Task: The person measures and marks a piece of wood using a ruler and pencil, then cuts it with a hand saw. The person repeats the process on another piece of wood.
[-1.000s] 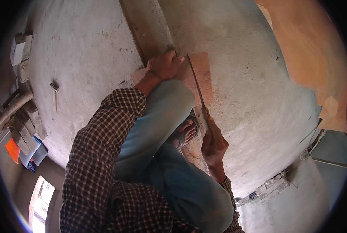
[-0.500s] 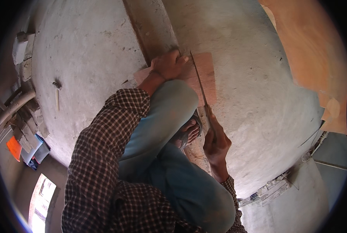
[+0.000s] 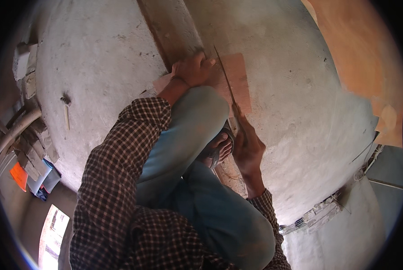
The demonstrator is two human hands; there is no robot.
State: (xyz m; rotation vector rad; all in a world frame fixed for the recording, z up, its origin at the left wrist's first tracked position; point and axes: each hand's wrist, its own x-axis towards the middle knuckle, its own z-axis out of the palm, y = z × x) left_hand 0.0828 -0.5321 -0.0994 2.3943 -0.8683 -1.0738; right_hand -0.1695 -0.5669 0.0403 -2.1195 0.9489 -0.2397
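Note:
My left hand (image 3: 191, 70), fingers bent, presses and grips a thin reddish board (image 3: 238, 81) that lies across a long wooden plank (image 3: 167, 28) on the floor. My right hand (image 3: 247, 145) is closed on the handle of a saw (image 3: 228, 87), whose long thin blade slants over the board just right of my left fingers. My bent knee (image 3: 197, 108) in jeans is against the board's lower side, with my sandalled foot (image 3: 219, 146) below it.
A hammer (image 3: 66, 105) lies on the concrete floor (image 3: 93, 58) at the left. Beyond it are wood and rubble scraps (image 3: 30, 81), a curved pole (image 3: 14, 132) and orange and grey sheets (image 3: 20, 175). A large plywood sheet (image 3: 363, 58) is at the right, cables (image 3: 370, 159) below it.
My right hand and the saw have moved upward along the cut, away from my body. My left hand stays on the board, slightly higher in the picture.

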